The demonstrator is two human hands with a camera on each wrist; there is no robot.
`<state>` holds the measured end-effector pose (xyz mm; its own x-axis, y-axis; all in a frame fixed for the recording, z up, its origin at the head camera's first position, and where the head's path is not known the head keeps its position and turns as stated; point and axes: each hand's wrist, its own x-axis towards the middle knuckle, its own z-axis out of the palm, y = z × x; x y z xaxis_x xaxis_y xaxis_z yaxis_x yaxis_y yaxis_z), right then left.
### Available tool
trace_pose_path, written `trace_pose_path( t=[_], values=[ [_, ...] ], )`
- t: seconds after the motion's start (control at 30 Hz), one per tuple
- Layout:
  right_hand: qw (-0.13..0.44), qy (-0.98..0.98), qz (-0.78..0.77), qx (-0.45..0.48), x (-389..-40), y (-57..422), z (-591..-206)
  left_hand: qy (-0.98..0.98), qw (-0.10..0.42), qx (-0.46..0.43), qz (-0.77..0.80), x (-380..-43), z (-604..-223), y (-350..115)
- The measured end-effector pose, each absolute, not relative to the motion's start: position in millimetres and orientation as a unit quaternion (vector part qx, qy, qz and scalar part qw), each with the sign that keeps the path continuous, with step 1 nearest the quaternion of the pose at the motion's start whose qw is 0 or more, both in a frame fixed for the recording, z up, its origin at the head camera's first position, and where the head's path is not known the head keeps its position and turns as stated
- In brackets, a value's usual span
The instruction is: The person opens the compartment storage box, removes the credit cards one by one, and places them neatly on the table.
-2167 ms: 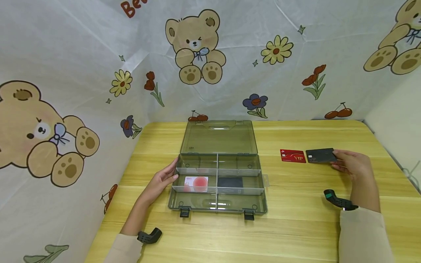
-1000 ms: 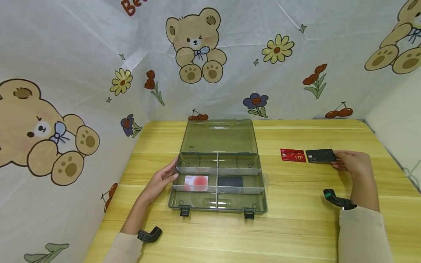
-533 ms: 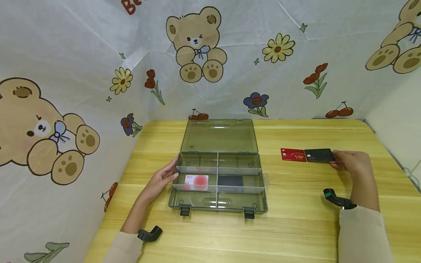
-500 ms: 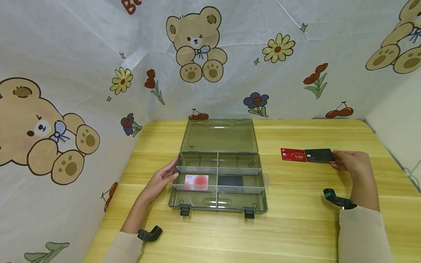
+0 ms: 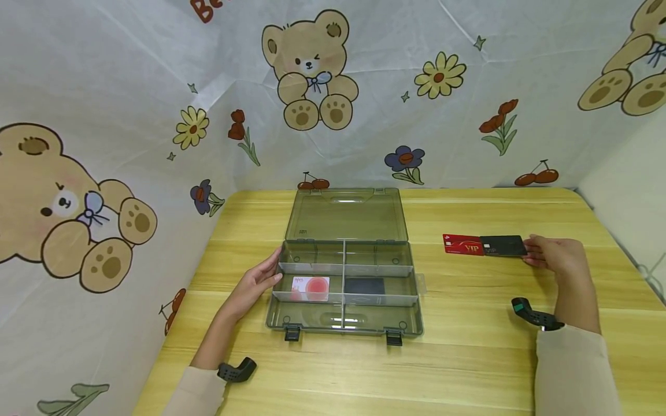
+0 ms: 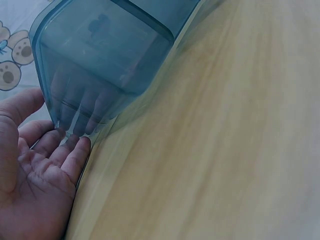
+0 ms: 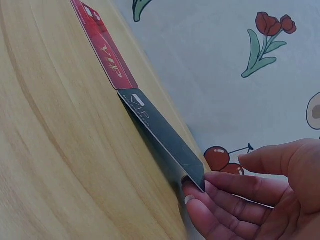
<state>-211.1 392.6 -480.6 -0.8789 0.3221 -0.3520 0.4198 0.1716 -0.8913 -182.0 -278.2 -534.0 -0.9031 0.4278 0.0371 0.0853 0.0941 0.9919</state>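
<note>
My left hand (image 5: 254, 289) rests against the left side of a smoky see-through compartment box (image 5: 309, 325), thumb and fingers spread along its outer wall. The box's lid (image 5: 346, 216) lies back, away from me. My right hand (image 5: 559, 254) is at the right end of a black VIP card (image 5: 503, 245). In the right wrist view its fingertips (image 7: 196, 202) are under the raised end of that card, and the thumb (image 7: 262, 157) stands apart. The black card's left end meets a red VIP card (image 5: 462, 244) on the table.
Inside the box's middle row lie a white-and-pink card (image 5: 310, 289) on the left and a dark card (image 5: 365, 286) on the right. Two black latches (image 5: 292, 333) hang at the front edge. A bear-print cloth (image 5: 364, 156) stands behind the wooden table (image 5: 442, 358).
The black card has slid left until it meets the red card, closing the small gap. My right thumb has come away from its end. My left hand and the box have stayed put.
</note>
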Motion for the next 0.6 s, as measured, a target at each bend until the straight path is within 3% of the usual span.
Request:
trace_pose_path(
  t=[0.6],
  values=[
    [0.051,0.849,-0.490,0.191,-205.7,385.1,-465.2,0.730,0.132,0.173,0.648,-181.2,-532.7,-278.0]
  ],
)
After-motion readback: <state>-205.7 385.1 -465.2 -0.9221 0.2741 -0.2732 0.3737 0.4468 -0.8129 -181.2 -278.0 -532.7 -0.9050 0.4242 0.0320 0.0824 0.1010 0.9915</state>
